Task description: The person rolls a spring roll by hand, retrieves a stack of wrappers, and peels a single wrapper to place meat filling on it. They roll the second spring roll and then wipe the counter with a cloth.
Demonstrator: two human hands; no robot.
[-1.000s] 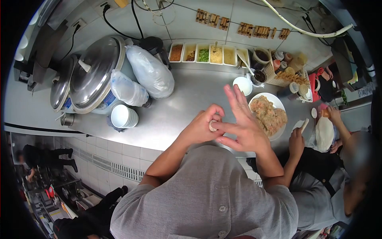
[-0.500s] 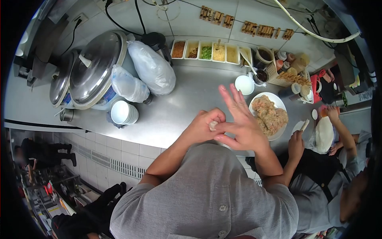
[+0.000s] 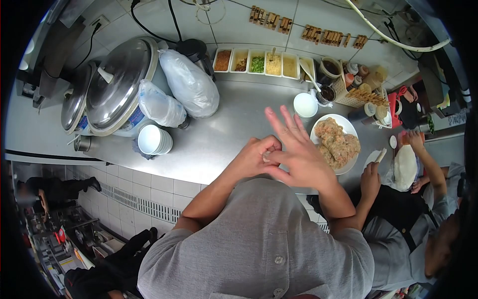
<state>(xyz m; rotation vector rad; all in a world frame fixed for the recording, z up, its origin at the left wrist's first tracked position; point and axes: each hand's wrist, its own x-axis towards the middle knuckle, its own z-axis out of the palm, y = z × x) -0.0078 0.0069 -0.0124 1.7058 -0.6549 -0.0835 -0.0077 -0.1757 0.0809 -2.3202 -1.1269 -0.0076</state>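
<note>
My left hand (image 3: 257, 155) is closed around a small pale dumpling (image 3: 266, 157), which is mostly hidden by the fingers. Over it comes my right hand (image 3: 300, 155), its index finger reaching the dumpling and its thumb stretched out below. The other right fingers are spread and point up and away. Beside my right hand stands a white plate (image 3: 354, 130) heaped with minced meat filling (image 3: 336, 146). A white bowl (image 3: 305, 105) sits just beyond my right fingertips.
Stacked white cups (image 3: 155, 140), plastic bags (image 3: 191, 84) and big lidded pots (image 3: 122, 82) occupy the left. Topping containers (image 3: 257, 63) line the wall, with a basket of bottles (image 3: 366, 87) at right. A co-worker's hand (image 3: 370, 182) works close on my right, near a white dough sheet (image 3: 406, 167).
My right index finger has pressed further over the dumpling, so less of it shows. The co-worker's far hand has shifted slightly. A person at far left has moved a foot.
</note>
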